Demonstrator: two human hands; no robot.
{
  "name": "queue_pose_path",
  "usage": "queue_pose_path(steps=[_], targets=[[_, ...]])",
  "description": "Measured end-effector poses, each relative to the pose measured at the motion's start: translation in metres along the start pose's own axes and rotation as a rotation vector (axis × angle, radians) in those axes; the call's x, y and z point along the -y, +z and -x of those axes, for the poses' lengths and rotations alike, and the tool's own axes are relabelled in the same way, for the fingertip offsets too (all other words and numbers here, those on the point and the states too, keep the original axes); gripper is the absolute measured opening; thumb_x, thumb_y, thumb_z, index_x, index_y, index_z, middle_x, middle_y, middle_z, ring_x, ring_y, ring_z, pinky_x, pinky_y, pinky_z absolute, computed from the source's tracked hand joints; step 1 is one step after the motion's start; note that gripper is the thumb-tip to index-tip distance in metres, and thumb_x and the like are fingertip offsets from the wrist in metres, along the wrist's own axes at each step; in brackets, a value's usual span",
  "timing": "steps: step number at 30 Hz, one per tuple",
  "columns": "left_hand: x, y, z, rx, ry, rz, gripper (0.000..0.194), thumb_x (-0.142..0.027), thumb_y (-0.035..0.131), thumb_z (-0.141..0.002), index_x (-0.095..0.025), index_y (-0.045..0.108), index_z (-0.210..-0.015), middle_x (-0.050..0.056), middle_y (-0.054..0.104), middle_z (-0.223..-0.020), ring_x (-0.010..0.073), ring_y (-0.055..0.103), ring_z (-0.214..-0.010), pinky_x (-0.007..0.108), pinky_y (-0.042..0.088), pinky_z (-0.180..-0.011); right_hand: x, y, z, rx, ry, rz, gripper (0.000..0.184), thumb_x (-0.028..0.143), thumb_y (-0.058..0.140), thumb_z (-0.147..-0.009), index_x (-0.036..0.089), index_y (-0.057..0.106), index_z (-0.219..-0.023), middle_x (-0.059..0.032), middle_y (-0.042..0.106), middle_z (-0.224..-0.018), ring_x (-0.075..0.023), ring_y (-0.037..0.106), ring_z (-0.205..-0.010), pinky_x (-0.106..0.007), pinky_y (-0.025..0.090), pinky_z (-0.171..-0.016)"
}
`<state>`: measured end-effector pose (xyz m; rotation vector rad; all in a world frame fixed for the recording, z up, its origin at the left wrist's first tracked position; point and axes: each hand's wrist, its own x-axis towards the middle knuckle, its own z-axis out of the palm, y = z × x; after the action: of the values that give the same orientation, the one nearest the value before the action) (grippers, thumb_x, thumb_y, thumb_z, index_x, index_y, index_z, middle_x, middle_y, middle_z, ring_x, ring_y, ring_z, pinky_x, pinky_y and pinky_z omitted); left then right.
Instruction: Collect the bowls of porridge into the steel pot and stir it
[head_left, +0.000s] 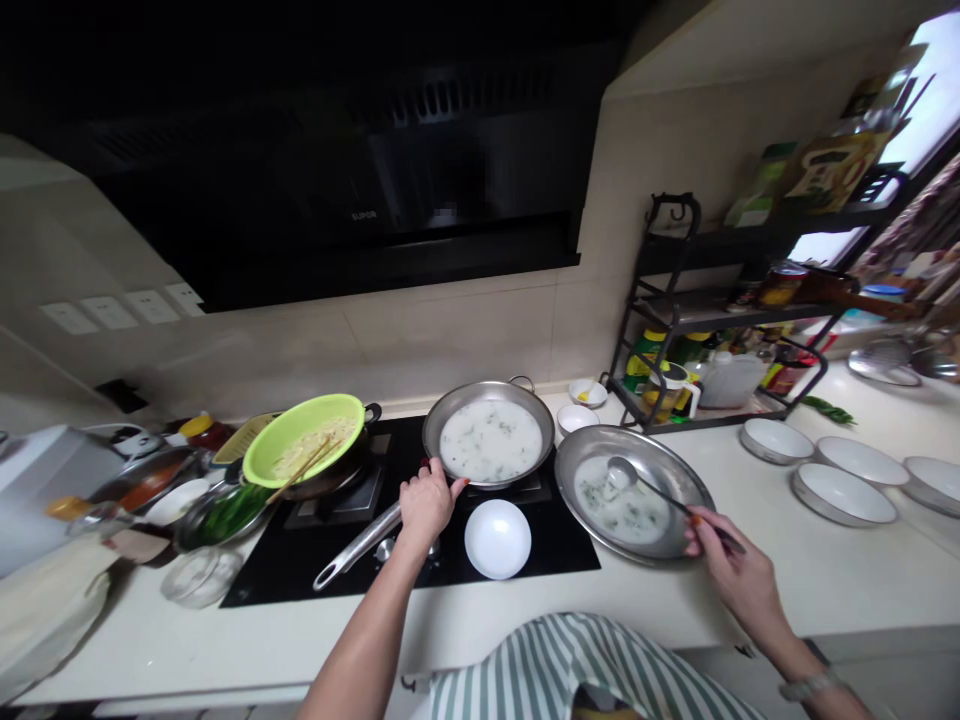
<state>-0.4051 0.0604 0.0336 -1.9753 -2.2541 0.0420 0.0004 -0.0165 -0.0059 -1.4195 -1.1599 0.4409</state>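
My left hand [427, 502] is closed around the inner end of the long metal handle [356, 548] of a steel wok [430, 420], close to its rim. White soup with green bits [491, 440] fills much of the wok, which stands on the black stove. In my right hand [727, 560] is the dark handle of a ladle [622, 474]. The ladle's metal bowl dips into a wide steel basin [671, 465] holding a shallower pool of similar soup. Between the two vessels, nearer me, sits a small white bowl [498, 540] on the stove's front part.
On the left burner, a green basin [259, 455] of noodles with chopsticks [304, 468] rests over a dark pot. Several white bowls [844, 493] stand on the right counter. A black rack [679, 315] holds bottles. The range hood [360, 250] hangs above the stove.
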Motion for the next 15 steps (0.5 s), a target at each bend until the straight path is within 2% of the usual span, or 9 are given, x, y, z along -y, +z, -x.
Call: queue_pose_path(steps=[4,7,10,12,15], targets=[[0.001,0.002,-0.001,-0.015,0.005,0.005,0.061,-0.061,0.034,-0.091,-0.009,0.049,-0.119,0.017,0.064,-0.097,0.0301,0.065,-0.087,0.039,0.042,-0.076,0.002,-0.010,0.011,0.088,-0.249,0.089,0.019,0.035,0.063,-0.074,0.025,0.071,-0.088,-0.0084,0.071,-0.081,-0.0211,0.065,-0.061,-0.036,0.054,-0.057],[0.001,0.003,-0.001,-0.028,0.013,0.014,0.060,-0.060,0.034,-0.091,-0.009,0.050,-0.119,0.017,0.064,-0.096,0.0309,0.065,-0.087,0.039,0.042,-0.076,0.003,-0.015,0.015,0.075,-0.266,0.100,0.018,0.036,0.065,-0.072,0.025,0.072,-0.085,-0.0099,0.071,-0.087,-0.0232,0.067,-0.071,-0.036,0.055,-0.061],[0.001,0.003,0.000,-0.025,0.013,0.024,0.062,-0.061,0.034,-0.091,-0.009,0.050,-0.119,0.018,0.064,-0.097,0.0308,0.065,-0.088,0.039,0.042,-0.077,0.000,-0.012,0.018,-0.021,-0.096,0.046,0.026,0.040,0.064,-0.074,0.021,0.069,-0.090,-0.0092,0.070,-0.080,-0.0204,0.065,-0.061,-0.036,0.055,-0.061],[0.001,0.002,0.000,-0.020,0.014,0.027,0.063,-0.061,0.033,-0.091,-0.008,0.049,-0.122,0.019,0.063,-0.098,0.0304,0.065,-0.088,0.038,0.042,-0.077,-0.004,-0.008,0.018,-0.150,0.068,-0.028,0.033,0.045,0.064,-0.074,0.018,0.066,-0.093,-0.0068,0.069,-0.073,-0.0181,0.062,-0.052,-0.035,0.054,-0.057],[0.001,0.001,0.000,-0.017,0.010,0.028,0.063,-0.061,0.033,-0.091,-0.008,0.048,-0.122,0.018,0.063,-0.098,0.0301,0.065,-0.088,0.038,0.042,-0.077,-0.010,-0.003,0.015,-0.345,0.259,-0.174,0.040,0.047,0.071,-0.067,0.016,0.062,-0.092,-0.0037,0.067,-0.064,-0.0166,0.060,-0.048,-0.031,0.052,-0.050]])
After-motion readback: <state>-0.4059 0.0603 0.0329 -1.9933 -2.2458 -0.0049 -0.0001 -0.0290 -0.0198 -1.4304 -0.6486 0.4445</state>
